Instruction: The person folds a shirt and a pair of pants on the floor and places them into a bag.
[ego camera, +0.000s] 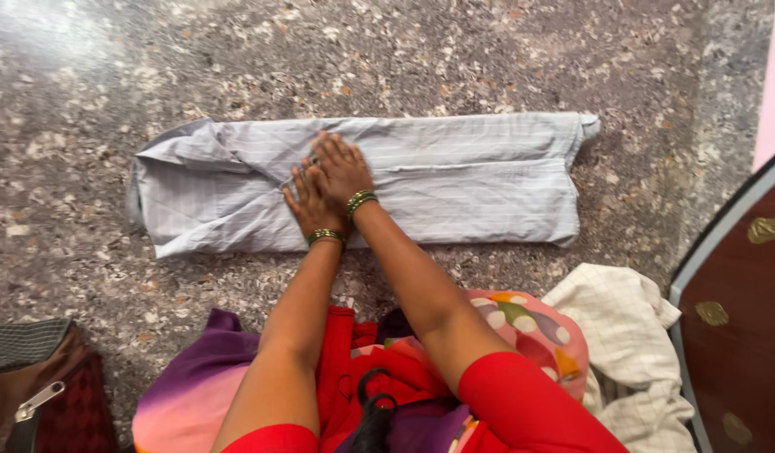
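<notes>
- My left hand (pixel 310 204) and right hand (pixel 341 168) lie flat, fingers spread and grasping nothing, pressed side by side on the folded pale grey shirt (pixel 455 180).
- The shirt lies directly under my palms as a long band stretching out to both sides on the speckled stone floor (pixel 404 59); I judge the open palms are pinning the fold flat.
- The right hand partly overlaps the left, bangles at both wrists.
- Nearer to me than my hands sits a heap of colourful clothes (pixel 522 327), with a cream checked cloth (pixel 622 335) to its right.
- Far right of my hands, a dark wooden board (pixel 740 319); far left and close to me, a brown bag (pixel 35 394).
</notes>
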